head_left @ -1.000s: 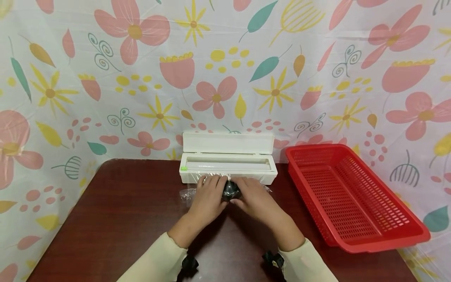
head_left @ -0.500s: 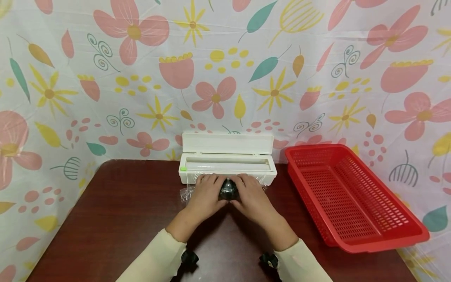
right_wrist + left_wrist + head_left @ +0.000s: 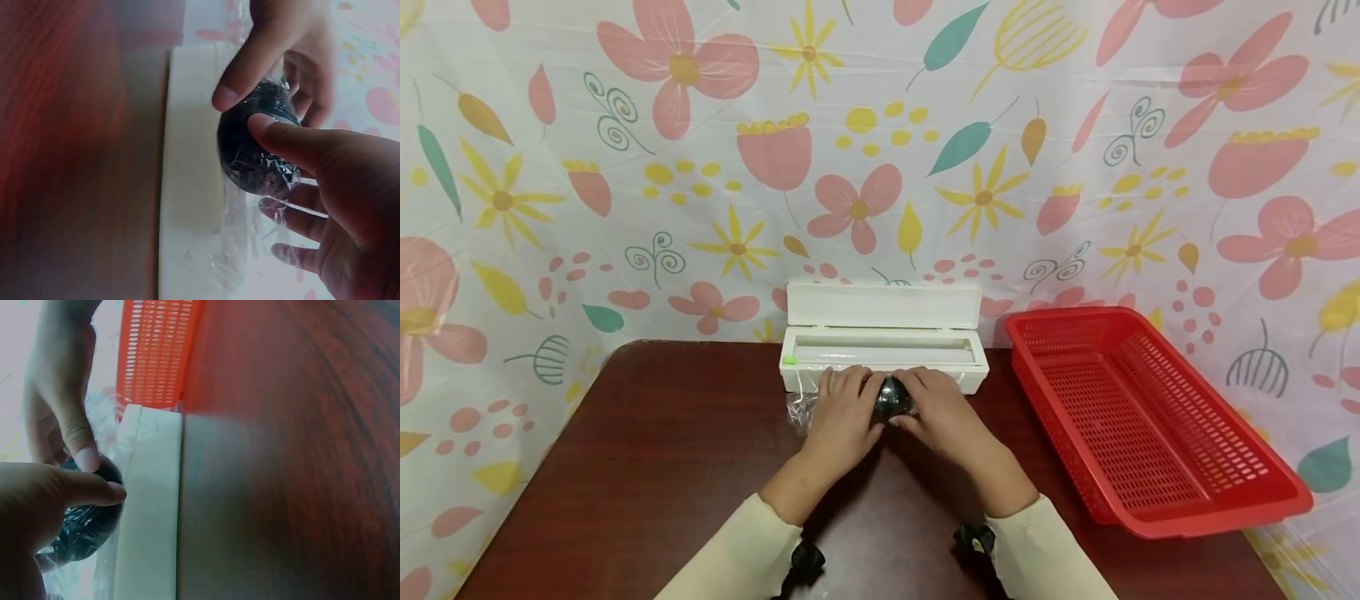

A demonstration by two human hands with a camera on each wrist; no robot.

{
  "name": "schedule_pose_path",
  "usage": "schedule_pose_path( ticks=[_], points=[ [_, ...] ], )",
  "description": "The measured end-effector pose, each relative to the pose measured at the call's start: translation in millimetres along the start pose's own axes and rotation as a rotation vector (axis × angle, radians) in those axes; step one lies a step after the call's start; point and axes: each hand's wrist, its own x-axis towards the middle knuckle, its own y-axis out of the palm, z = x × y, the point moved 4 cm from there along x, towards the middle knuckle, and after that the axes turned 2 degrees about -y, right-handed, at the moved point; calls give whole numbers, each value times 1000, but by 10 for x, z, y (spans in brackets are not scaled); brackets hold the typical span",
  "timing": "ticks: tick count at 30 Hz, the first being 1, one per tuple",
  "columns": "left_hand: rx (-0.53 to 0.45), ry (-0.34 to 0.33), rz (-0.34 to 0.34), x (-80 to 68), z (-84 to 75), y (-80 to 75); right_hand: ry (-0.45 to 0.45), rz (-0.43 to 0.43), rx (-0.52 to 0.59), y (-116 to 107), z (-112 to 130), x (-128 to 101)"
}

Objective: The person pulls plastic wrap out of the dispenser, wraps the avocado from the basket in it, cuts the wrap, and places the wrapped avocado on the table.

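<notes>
A dark, glossy, rounded object (image 3: 892,400) is held between both hands in front of the film box, clear cling film (image 3: 234,256) creased over its surface. My left hand (image 3: 844,417) grips one side, its thumb (image 3: 103,490) lying across the object in the left wrist view. From the other side my right hand (image 3: 946,417) grips it, thumb (image 3: 290,137) pressed on top and fingers spread behind in the film. Loose film (image 3: 801,410) bunches left of the left hand. The white cling film box (image 3: 883,333) stands just behind, lid raised, a roll inside.
A red plastic basket (image 3: 1075,433) with slotted walls sits at the right of the brown table (image 3: 685,467). A floral cloth (image 3: 857,150) hangs behind the table. A small green piece (image 3: 789,360) sits at the box's left front edge.
Both hands shift slightly left and then back right with the wrapped dark object between them. The box and basket stay in place.
</notes>
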Motion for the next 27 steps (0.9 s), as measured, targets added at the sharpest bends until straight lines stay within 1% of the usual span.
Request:
schedule_pose_path(
  ticks=[4,9,12,15,20,23,27],
  points=[
    [-10,-4,-36,6,-5,34,-6,12,-10,-22,-6,19],
    [-24,-6,-43,75,39,72,11,32,-40,-22,-9,31],
    [-28,-5,-20,118,67,67,41,37,-49,-10,-9,30],
    [-30,-8,11,159,84,53,60,9,-37,-3,-11,26],
    [-32,-38,102,202,121,33,65,-63,-19,21,-5,51],
    [-45,-56,155,227,147,23,71,-82,-24,36,-11,73],
    [-64,-70,159,240,157,-8,68,-85,-34,32,-22,91]
  ],
)
